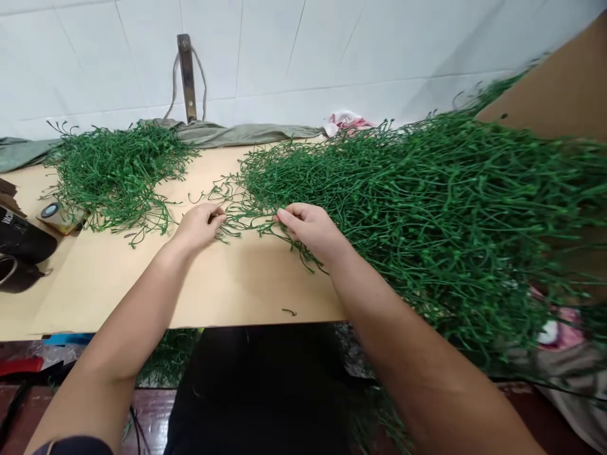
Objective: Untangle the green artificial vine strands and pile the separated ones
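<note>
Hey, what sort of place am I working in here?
Probably an indoor workshop: a large heap of green stems and a smaller heap lie on a tan work surface before a white tiled wall.

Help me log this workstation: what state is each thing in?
Left hand: fingers curled, hold unclear
Right hand: fingers curled, hold unclear
Left green heap: loose, tangled
Right green heap: larger, tangled, spread
Short stem piece: curved, lying apart
Gray-green cloth: bunched
Pink-white cloth: crumpled
Bracket: upright
Cardboard flap: tilted
Board: flat
</note>
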The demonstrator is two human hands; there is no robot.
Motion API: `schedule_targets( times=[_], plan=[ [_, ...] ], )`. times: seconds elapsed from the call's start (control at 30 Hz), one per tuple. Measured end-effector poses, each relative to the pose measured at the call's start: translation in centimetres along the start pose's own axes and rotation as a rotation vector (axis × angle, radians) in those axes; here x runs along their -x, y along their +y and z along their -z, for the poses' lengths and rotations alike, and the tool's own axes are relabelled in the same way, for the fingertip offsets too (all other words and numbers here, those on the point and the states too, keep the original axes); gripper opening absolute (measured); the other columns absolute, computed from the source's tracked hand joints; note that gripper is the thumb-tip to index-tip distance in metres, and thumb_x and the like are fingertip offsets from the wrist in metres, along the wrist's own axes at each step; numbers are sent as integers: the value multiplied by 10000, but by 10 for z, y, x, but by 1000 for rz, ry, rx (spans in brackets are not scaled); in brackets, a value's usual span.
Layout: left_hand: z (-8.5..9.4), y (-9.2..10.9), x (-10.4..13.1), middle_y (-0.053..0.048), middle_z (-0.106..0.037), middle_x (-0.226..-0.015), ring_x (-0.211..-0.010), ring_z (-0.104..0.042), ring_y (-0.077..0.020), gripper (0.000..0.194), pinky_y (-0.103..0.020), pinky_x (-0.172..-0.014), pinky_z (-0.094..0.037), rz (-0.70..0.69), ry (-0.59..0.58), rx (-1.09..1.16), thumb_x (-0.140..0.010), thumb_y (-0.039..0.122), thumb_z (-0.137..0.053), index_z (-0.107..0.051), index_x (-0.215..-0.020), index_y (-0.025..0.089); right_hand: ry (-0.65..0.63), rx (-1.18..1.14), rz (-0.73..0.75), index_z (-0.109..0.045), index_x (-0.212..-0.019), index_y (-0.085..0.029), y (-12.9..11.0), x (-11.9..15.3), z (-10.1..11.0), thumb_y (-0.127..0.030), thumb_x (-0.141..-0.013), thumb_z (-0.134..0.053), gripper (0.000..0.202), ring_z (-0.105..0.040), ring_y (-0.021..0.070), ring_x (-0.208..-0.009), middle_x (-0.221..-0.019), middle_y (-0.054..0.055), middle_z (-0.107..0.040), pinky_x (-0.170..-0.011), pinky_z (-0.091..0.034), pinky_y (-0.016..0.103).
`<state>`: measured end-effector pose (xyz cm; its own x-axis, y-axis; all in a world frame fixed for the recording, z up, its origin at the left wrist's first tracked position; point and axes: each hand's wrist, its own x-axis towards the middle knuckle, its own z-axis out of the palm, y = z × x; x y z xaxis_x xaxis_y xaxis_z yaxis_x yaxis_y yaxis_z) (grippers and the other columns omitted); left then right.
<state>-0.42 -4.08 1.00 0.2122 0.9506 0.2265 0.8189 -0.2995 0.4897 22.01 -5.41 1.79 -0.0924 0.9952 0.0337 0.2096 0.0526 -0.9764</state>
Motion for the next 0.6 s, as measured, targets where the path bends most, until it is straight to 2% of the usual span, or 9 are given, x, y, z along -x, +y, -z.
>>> schedule_targets(
  times=[0.17, 0.37, 0.53, 0.6],
  plan=[
    [-4, 4, 2, -94, -593, -944, -989, -523, -238, 297, -375, -879, -420, -93, -33, -73, -802, 380, -500, -671, -934, 177, 1, 170, 28, -560, -611, -160, 3, 3, -1, -341, -767, -540, 240, -255, 49, -412, -425, -86, -291, -442, -195, 226],
    [-8, 11, 4, -81, -626, -930, -903, -553, -189, 251, -335, -832, -442, -136, -66, 32, -829, 276, -448, -645, -941, 168, 25, 157, 64, -542, -592, -164, 3, 4, -6, -306, -781, -511, 239, -287, 53, -437, -473, -60, -356, -449, -215, 219],
    [-11, 22, 9, -81, -633, -965, -888, -560, -172, 292, -304, -811, -442, -231, -118, 156, -804, 344, -515, -627, -991, 149, -25, 55, -3, -563, -705, -164, 7, 5, -8, -282, -767, -505, 145, -300, 54, -423, -494, -69, -350, -445, -229, 221],
    [-15, 28, 10, -69, -639, -938, -861, -561, -163, 290, -287, -784, -434, -253, -108, 163, -812, 378, -509, -627, -953, 154, -71, 62, 26, -565, -719, -166, 6, 8, -10, -306, -760, -514, 155, -311, 58, -432, -505, -67, -356, -451, -240, 227]
  ],
)
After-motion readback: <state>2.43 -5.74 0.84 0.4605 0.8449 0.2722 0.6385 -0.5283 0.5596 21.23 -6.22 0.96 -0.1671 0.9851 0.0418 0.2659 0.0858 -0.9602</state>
